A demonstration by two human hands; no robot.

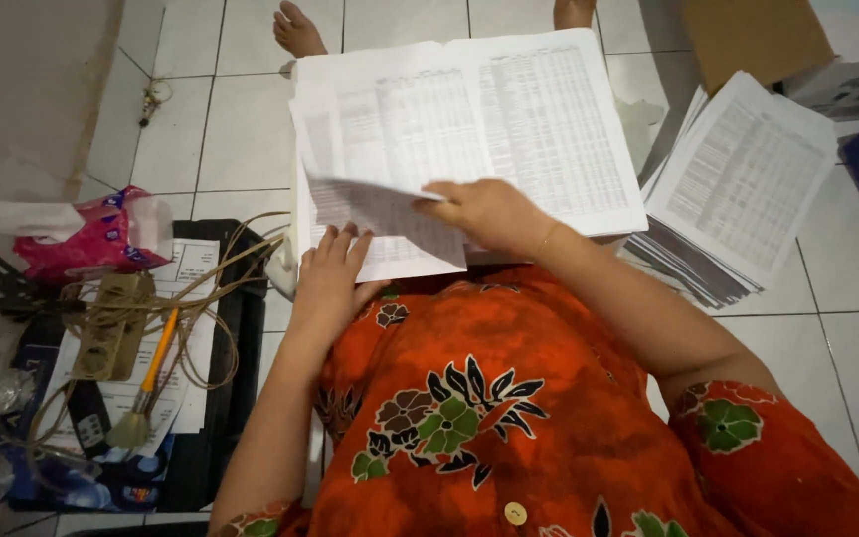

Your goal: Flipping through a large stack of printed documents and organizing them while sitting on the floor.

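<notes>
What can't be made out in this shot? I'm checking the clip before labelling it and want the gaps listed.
Head view only:
- Printed tables on the open stack of sheets: too small to read.
- Sheet lifted by the right hand: its underside faces away.
- Left hand: palm down, hiding the sheet beneath.
- Feet: cut off by the top edge.
- Cardboard box: cropped at the top edge.
- Cables: tangled, ends hidden.

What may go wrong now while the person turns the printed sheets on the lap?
1. The right hand lifts one sheet by its edge; it may crease or tear, since the left hand presses the lower part of the open paper bundle.
2. The bundle overhangs the lap and could slide onto the tiled floor.
3. The loose paper stack alongside looks uneven and may mix up.
</notes>
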